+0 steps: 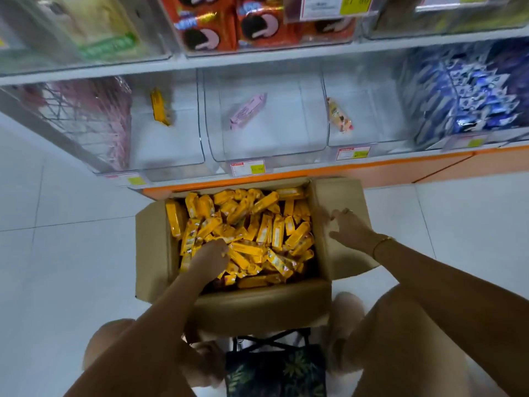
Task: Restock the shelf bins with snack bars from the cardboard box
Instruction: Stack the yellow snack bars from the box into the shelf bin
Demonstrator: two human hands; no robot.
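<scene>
While the cardboard box (257, 305) stood open before the shelf bins (266, 150), your left hand (210, 255) dug into its yellow snack bars (266, 233), fingers curled round some; your right hand (347, 227) lay spread flat on the right flap (340, 193).

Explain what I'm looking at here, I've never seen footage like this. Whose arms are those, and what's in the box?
No machine here: a camera worn on a person's head looks down at their own arms. An open cardboard box on the floor holds yellow snack bars. The left hand digs into them, fingers curled round some. The right hand rests open on the box's side flap. Beyond stand clear shelf bins, three holding one pack each.
</scene>
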